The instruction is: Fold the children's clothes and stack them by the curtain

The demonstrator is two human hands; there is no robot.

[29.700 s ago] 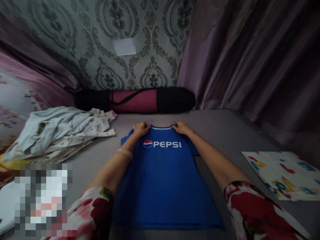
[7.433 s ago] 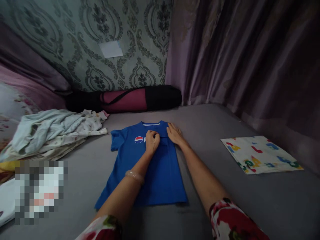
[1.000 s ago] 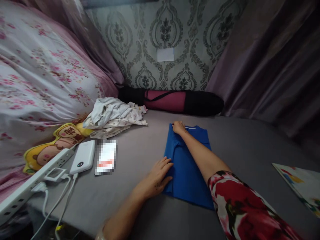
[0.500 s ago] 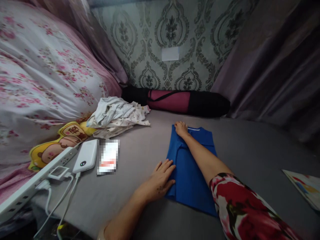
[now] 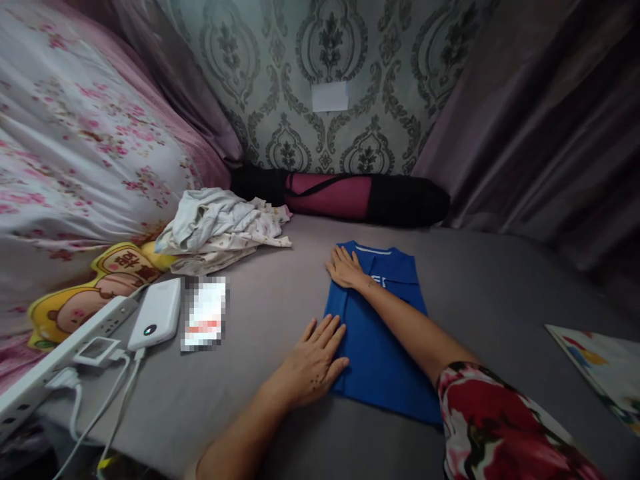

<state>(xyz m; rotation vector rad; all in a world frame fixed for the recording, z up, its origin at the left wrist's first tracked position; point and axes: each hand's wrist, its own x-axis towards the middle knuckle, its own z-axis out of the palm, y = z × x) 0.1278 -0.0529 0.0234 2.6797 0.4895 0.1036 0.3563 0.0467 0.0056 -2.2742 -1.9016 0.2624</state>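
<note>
A blue T-shirt (image 5: 385, 353) lies on the grey bed surface (image 5: 270, 300), its left side folded in and its neckline at the far end. White lettering on its front shows in part beside my right wrist. My right hand (image 5: 345, 268) rests with fingers spread on the upper left of the shirt, near the collar. Lower down, my left hand (image 5: 315, 360) lies flat along the shirt's left edge, fingers stretched out. My right forearm crosses over the shirt and hides part of it.
Left of the shirt are a crumpled heap of pale clothes (image 5: 215, 223), a blurred-out white item (image 5: 205, 313), a white power bank (image 5: 157, 313), a power strip (image 5: 100, 333) with cables and a cartoon cushion (image 5: 75, 310). A long black-and-maroon bag (image 5: 330, 197) lies along the wall.
My right hand has slid from the collar edge slightly down and left, its fingers now flatter and spread. More of the collar and the white lettering shows. My left hand stays at the left edge.
</note>
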